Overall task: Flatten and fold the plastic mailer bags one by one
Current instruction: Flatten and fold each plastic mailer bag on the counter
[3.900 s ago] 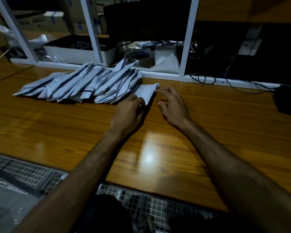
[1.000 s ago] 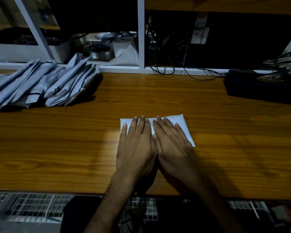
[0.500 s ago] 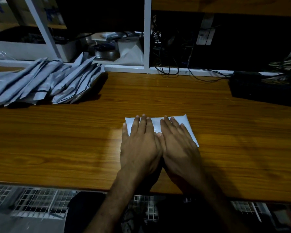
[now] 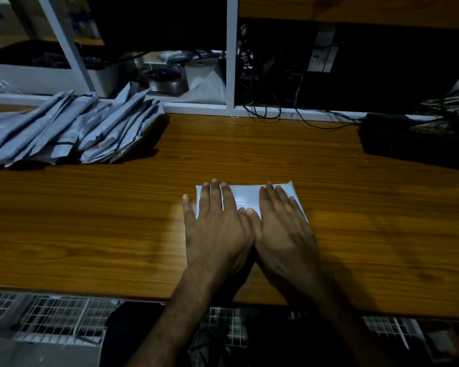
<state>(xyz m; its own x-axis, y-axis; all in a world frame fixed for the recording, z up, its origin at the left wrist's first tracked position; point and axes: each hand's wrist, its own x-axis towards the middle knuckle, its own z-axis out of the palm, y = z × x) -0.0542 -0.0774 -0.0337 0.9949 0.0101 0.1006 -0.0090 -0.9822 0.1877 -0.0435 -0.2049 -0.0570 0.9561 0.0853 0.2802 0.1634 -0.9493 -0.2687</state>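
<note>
**Flattening step: one mailer pinned under both palms**

A single white mailer bag (image 4: 245, 198) is laid flat on the wooden desk (image 4: 249, 149), toward its near edge and roughly at the middle of its width. It's pressed down by both hands side by side: the left hand (image 4: 217, 229) is spread over the bag's left part, with the little finger spilling off onto bare desk, and the right hand (image 4: 284, 229) covers the bag's right part. Fingers on both are kept straight and flat, so nothing is gripped or pinched, just pressed. The thumbs are touching or nearly touching near the bag's middle.

The rest of the bags are heaped in a pile (image 4: 72, 128) at the desk's far-left corner, well apart from the one being worked. Whether those are already folded can't be told from here.

How it's probably best done from this point: the palms should be swept outward from the bag's middle toward its left and right edges, so trapped air gets pushed out instead of chased around. Pressure should be kept even, since slick plastic on a glossy desk can easily be skated sideways. The far right corner of the bag looks slightly lifted, so that bit should be smoothed before any crease is made. The fold is better started only once the film lies flat.
</note>
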